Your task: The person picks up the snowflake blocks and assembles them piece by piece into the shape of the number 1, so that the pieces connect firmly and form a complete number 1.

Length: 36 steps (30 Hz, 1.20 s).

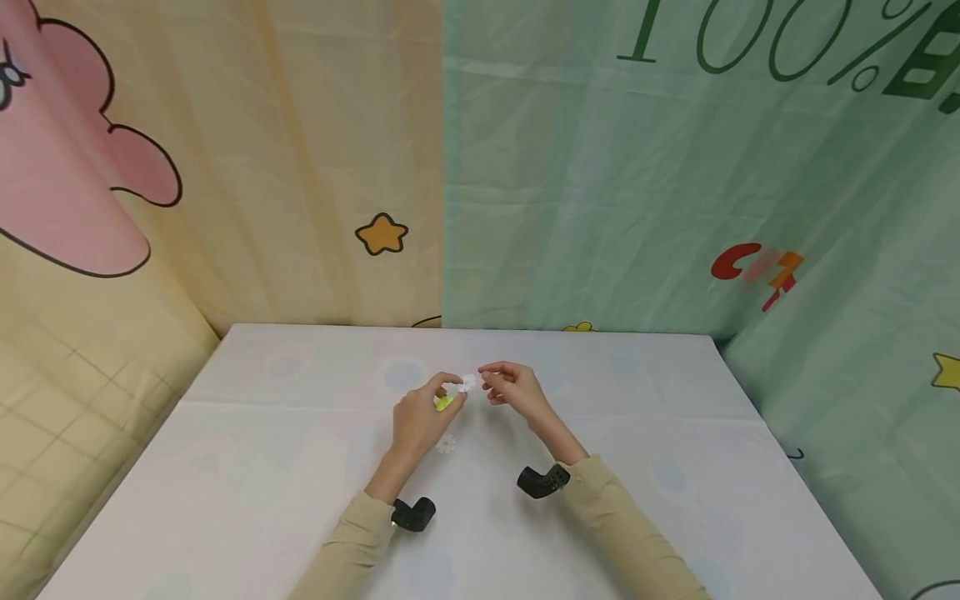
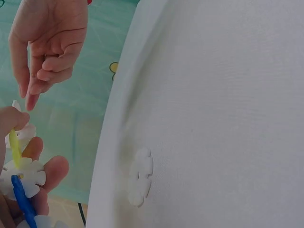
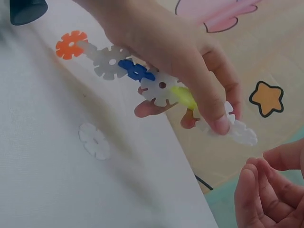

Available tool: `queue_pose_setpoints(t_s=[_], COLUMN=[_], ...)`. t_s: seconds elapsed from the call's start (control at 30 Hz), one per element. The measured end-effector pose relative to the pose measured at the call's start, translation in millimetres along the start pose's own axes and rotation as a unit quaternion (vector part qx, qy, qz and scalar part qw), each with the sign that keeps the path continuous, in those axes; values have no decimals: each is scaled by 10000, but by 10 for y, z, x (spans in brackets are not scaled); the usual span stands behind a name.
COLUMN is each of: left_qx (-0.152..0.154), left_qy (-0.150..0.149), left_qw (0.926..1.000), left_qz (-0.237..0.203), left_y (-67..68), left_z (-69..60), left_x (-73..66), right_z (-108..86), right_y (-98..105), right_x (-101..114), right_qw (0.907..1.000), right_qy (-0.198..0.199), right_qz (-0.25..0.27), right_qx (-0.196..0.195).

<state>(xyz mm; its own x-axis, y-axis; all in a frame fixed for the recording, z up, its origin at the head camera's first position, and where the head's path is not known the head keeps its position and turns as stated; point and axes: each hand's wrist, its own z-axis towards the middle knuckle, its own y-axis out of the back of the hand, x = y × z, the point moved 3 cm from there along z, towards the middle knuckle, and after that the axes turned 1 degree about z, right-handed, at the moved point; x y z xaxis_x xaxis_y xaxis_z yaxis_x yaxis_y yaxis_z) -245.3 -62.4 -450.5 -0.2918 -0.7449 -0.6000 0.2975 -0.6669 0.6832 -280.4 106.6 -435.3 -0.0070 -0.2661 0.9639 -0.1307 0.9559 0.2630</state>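
My left hand (image 1: 420, 421) grips a chain of slotted plastic snowflake discs, its thumb pressed on a white disc (image 3: 229, 110) near the far end. In the right wrist view the chain runs from an orange disc (image 3: 72, 45) through white pieces, a blue disc (image 3: 136, 70) and a yellow disc (image 3: 183, 97) to a white end disc (image 3: 244, 134). My right hand (image 1: 519, 392) hovers just beside that end, fingers loosely bent and thumb near the fingertips, with nothing visible between them. A loose white disc (image 1: 446, 444) lies on the table below the left hand.
A pale cloth covers the table (image 1: 637, 517); its far edge stands just beyond both hands. Behind hang a yellow curtain (image 1: 322, 125) and a green curtain (image 1: 570, 167). Black wrist cameras sit on both wrists, the right one (image 1: 543, 482) close above the cloth.
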Motion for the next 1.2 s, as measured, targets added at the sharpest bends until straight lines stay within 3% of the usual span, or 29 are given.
queue_pose_setpoints(t_s=[0.23, 0.6, 0.9, 1.03, 1.2], left_qx=[1, 105, 287, 255, 264], left_qy=[223, 458, 617, 581, 559], left_qw=[9996, 9983, 9958, 9958, 9952], left_qz=[-154, -330, -604, -661, -752], left_y=[63, 214, 269, 280, 291], left_z=[9, 15, -1, -2, -5], left_x=[63, 108, 121, 114, 111], right_z=[11, -42, -100, -150, -188], right_y=[-73, -285, -494, -558, -603], right_x=[-122, -194, -276, -262, -232], right_qw=[9992, 9903, 9649, 9555, 9365], right_qy=[298, 504, 917, 973, 1048], right_qz=[-248, -1155, -2094, -2429, -3010], right_qx=[56, 590, 1295, 1362, 1462])
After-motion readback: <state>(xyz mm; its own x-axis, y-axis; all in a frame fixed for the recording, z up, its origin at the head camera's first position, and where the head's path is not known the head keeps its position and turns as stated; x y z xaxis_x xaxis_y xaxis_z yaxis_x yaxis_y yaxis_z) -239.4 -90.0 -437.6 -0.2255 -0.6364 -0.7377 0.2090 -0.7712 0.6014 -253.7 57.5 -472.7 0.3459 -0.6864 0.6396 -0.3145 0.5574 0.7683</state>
